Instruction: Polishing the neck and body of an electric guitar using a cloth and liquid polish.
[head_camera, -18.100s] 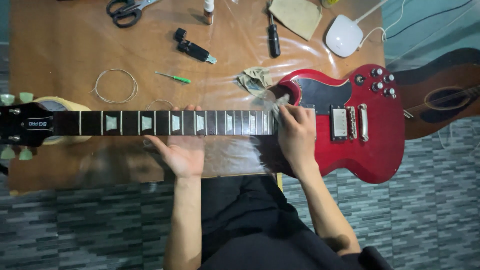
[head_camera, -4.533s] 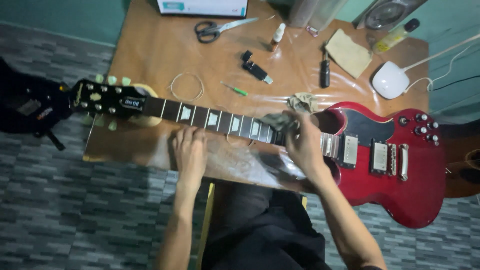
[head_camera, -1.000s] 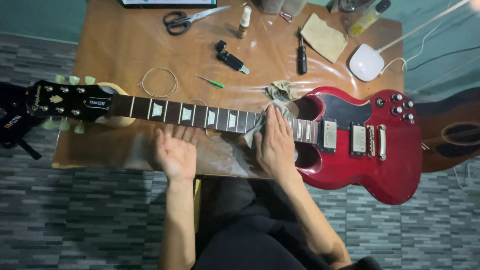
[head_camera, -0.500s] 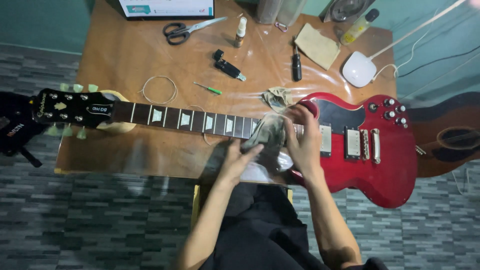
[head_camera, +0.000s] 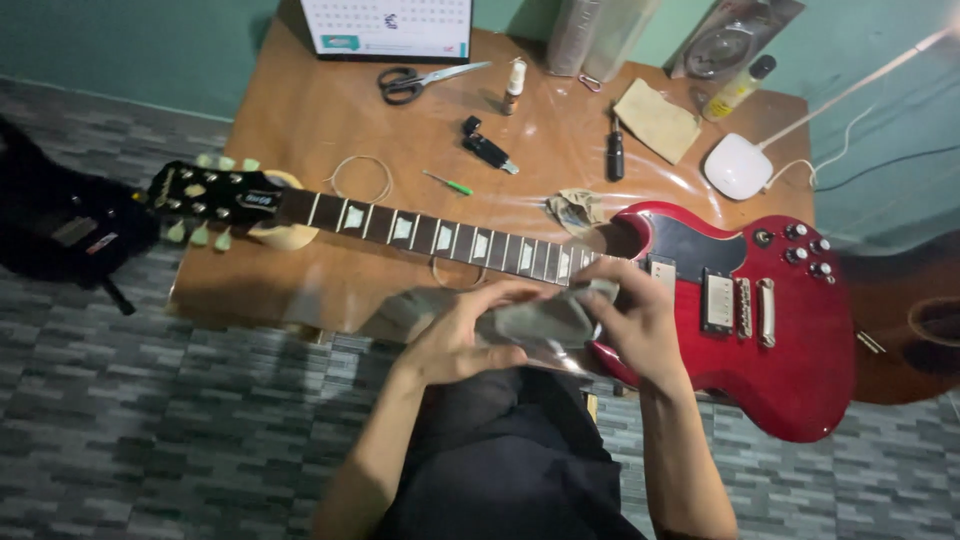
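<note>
Both the left hand (head_camera: 455, 340) and the right hand (head_camera: 640, 325) grasped a grey cloth (head_camera: 535, 320) just near of the red electric guitar (head_camera: 730, 300), whose stringless neck (head_camera: 440, 235) suggested cleaning underway, restringing undone.

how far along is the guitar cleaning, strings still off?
Done, by the look of it: the red guitar lies flat on the table and no strings show along its neck; a coiled string lies beside it. In hand: the left hand and right hand hold a grey cloth between them, just off the neck. Left: restringing, apparently.
</note>
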